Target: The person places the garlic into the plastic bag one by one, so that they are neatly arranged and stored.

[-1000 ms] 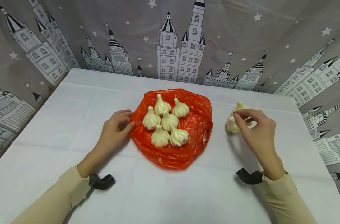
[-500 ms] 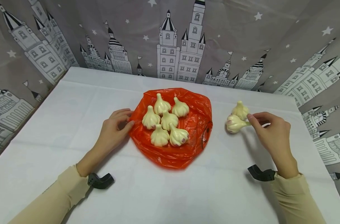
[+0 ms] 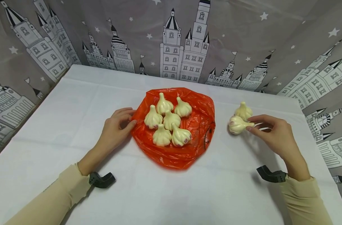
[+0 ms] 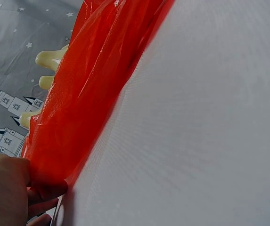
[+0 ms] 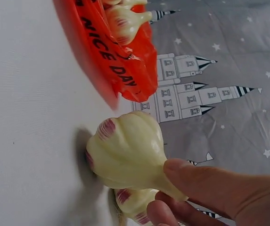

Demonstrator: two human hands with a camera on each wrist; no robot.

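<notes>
My left hand (image 3: 114, 128) pinches the left rim of a red plastic bag (image 3: 200, 125), with the thumb inside and the fingers on the outer side. Several pale garlic bulbs (image 3: 171, 120) with purple streaks sit in the opened bag. To the right of it, my right hand (image 3: 275, 131) pinches the stem of one garlic bulb (image 3: 237, 125) between thumb and fingers; in the right wrist view this bulb (image 5: 130, 150) lies tilted, its stem toward the hand. Just behind it stands another garlic bulb (image 3: 243, 111), partly hidden.
A white cloth (image 3: 171, 200) covers the table. Behind it hangs a grey curtain (image 3: 148, 18) printed with castles and stars. Black lettering on the bag (image 5: 102, 47) shows in the right wrist view. Each wrist wears a black mount (image 3: 101, 180).
My right hand has moved a little to the right, from over the bulbs to the near bulb's stem. My left hand stays on the bag's rim.
</notes>
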